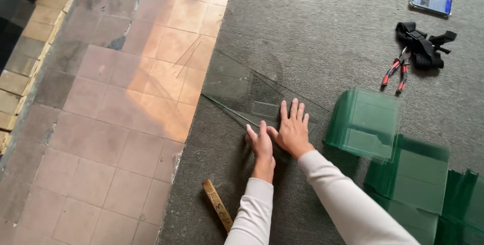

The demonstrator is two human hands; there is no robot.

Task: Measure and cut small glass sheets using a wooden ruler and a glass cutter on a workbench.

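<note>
— While both palms lie open, what is under them?
— A clear, thin glass sheet (pixel 242 91) at frame centre, flat on the rough grey carpet (pixel 312 33). The left hand (pixel 262 144) presses its near edge with fingers spread; the right hand (pixel 293 129) lies flat on it just beside.
— Anything around?
— Stacks of green-edged square glass panes (pixel 364 124) at lower right; red-handled pliers (pixel 396 73), a black strap (pixel 421 45) and a smartphone (pixel 430 2) at upper right; a wooden ruler (pixel 218 205) near the left sleeve; reddish floor tiles (pixel 126 103) left.

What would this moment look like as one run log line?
left hand: flat on glass sheet | right hand: flat on glass sheet | sheet: on carpet | nearby: glass stacks, pliers, phone, wooden stick
</note>
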